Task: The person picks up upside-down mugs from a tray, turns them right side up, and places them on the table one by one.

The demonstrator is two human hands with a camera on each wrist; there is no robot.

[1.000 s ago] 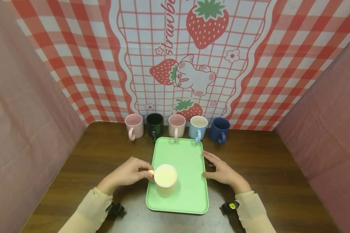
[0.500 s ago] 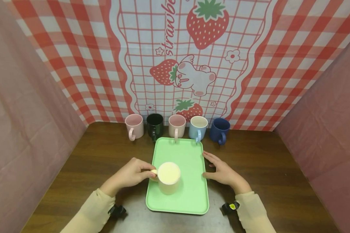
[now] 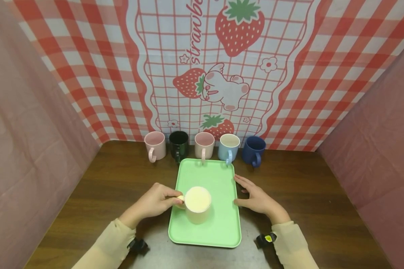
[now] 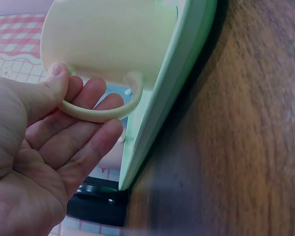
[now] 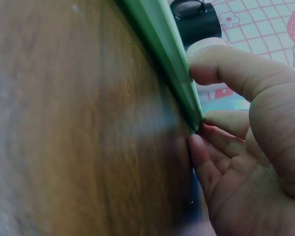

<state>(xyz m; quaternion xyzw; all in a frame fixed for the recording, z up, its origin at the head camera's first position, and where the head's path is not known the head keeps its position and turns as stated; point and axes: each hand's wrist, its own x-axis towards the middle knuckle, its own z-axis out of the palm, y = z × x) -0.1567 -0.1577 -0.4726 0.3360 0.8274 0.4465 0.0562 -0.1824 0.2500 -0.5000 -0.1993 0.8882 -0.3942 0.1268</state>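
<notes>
My left hand pinches the handle of a pale yellow mug between thumb and fingers. The mug is upright over the left-front part of a light green rectangular tray; in the left wrist view its base sits right at the tray surface. On the tray's right side, my right hand rests with thumb and fingertips against the rim, its fingers loosely spread. The right wrist view shows the thumb on that green rim and the other fingertips low beside it.
Behind the tray stand a pink mug, a black mug, a cream mug with pink inside, a light blue mug and a dark blue mug. Their handles face forward. A checked strawberry cloth hangs behind them.
Held by its handle, the yellow mug has moved right and slightly back over the tray, the left hand moving with it. The right hand and tray stay in place.
</notes>
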